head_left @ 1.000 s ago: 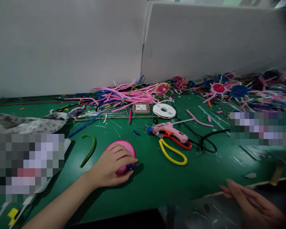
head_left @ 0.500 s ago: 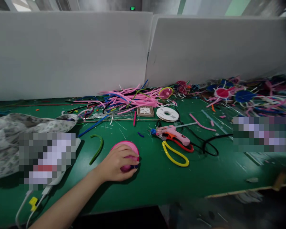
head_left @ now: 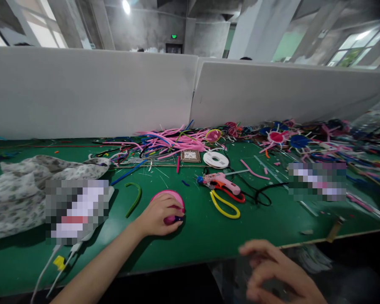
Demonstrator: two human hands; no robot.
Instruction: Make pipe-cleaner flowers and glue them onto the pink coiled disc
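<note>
Head view: left hand point(head_left: 156, 216) covers pink disc point(head_left: 169, 198).

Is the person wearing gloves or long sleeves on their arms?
No. Both hands are bare, with no gloves. The left hand shows no ring, and its forearm is uncovered down to the frame's bottom edge: no sleeve, watch or bracelet in view. The right hand is blurred; it also looks bare, and no sleeve shows at its wrist.

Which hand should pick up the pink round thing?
Left. The left hand already rests on the pink disc. The right hand is off the table's near edge, away from it.
</note>
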